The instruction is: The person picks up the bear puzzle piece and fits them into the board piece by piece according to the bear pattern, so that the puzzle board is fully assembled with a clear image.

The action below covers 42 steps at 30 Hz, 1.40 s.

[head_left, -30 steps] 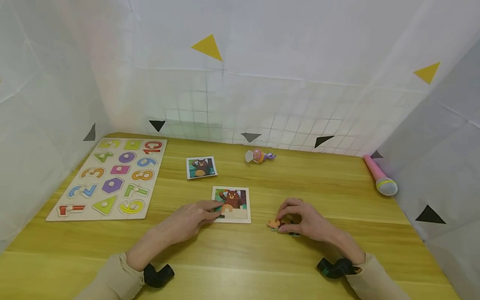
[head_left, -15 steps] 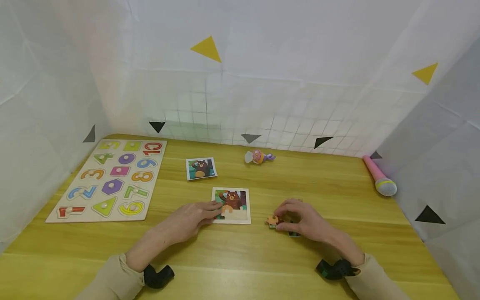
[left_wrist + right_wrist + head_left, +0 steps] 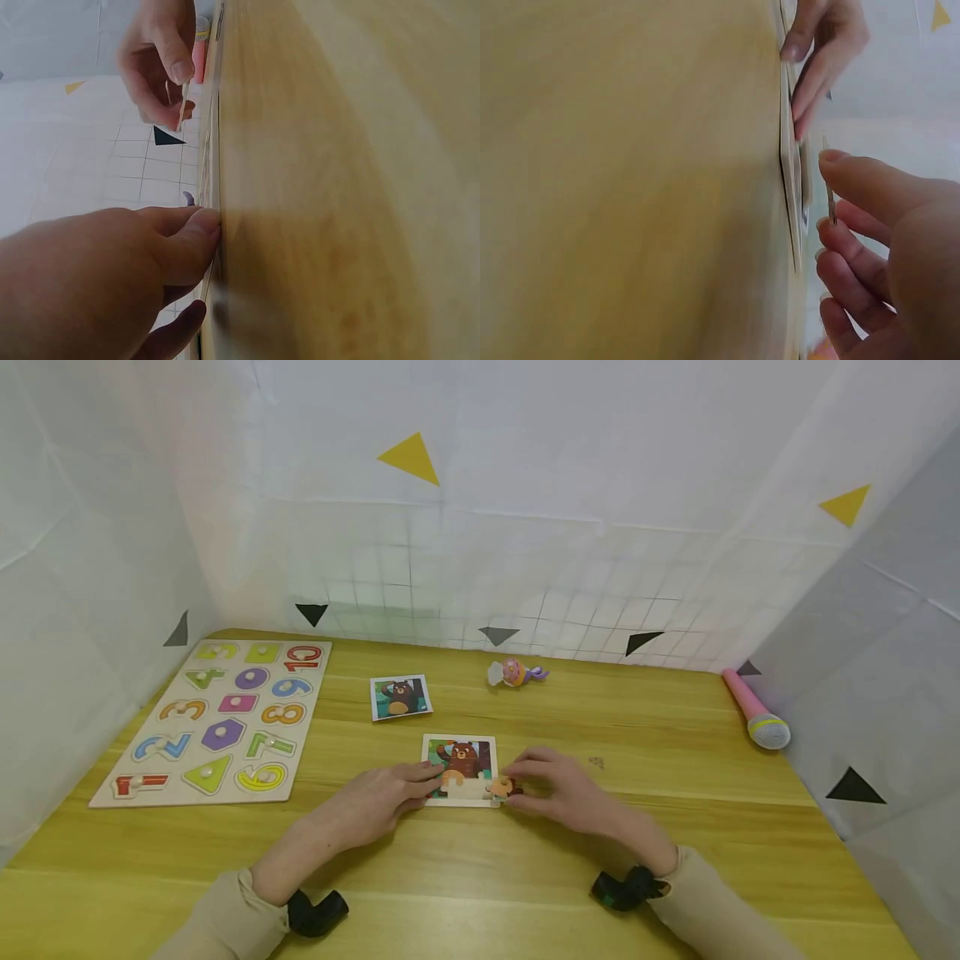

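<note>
A framed bear jigsaw puzzle (image 3: 459, 802) lies in the middle of the table, with bare wood along the lower part of its picture. My left hand (image 3: 386, 795) rests on its left side, fingers fairly straight over the frame, thumb at the near edge. Between thumb and fingertips, my right hand (image 3: 555, 789) pinches an orange-and-brown puzzle piece (image 3: 501, 787) at the frame's right edge. From the right wrist view, the thin puzzle piece (image 3: 830, 196) appears edge-on, raised just off the puzzle. The left wrist view also has the puzzle piece (image 3: 182, 105) in the right hand's pinch.
A bear picture card (image 3: 401, 697) lies behind the puzzle. At the left is a number-and-shape peg board (image 3: 300, 760). A small pink and purple toy (image 3: 516, 673) lies at the back, and a pink toy microphone (image 3: 756, 708) at the right. White sheeting encloses the table.
My right hand has picked up the puzzle piece from the table on the right and carried it left to the puzzle's edge. My left hand has stayed on the puzzle.
</note>
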### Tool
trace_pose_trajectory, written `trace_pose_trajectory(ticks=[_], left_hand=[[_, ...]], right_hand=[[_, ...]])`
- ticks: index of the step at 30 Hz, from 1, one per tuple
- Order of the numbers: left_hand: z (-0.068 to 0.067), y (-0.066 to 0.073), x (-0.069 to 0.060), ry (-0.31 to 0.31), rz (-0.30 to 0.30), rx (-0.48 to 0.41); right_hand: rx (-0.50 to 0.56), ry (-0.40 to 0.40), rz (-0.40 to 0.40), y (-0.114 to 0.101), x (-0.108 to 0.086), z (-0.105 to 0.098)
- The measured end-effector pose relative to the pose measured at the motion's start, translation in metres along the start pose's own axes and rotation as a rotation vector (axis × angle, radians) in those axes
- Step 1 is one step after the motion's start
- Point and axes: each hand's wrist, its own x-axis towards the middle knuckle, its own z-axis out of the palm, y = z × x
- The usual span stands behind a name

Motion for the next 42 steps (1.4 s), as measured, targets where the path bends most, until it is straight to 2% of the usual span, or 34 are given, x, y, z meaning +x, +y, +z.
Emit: trace_pose_trajectory(ticks=[12, 17, 22, 35, 42], left_hand=[[0.000, 0.000, 0.000, -0.006, 0.007, 0.006], [0.001, -0.001, 0.000, 0.000, 0.015, 0.008], [0.001, 0.000, 0.000, -0.005, 0.011, 0.010], [0.002, 0.002, -0.001, -0.031, -0.085, -0.058], [0.000, 0.002, -0.002, -0.039, -0.038, -0.006]], right_hand=[[0.025, -0.028, -0.081, -0.012, 0.038, 0.024], [0.028, -0.024, -0.112, -0.013, 0.048, 0.032], [0.010, -0.025, -0.139, -0.010, 0.049, 0.039], [-0.038, -0.041, -0.116, -0.005, 0.046, 0.042], [-0.012, -0.036, -0.107, -0.006, 0.046, 0.042]])
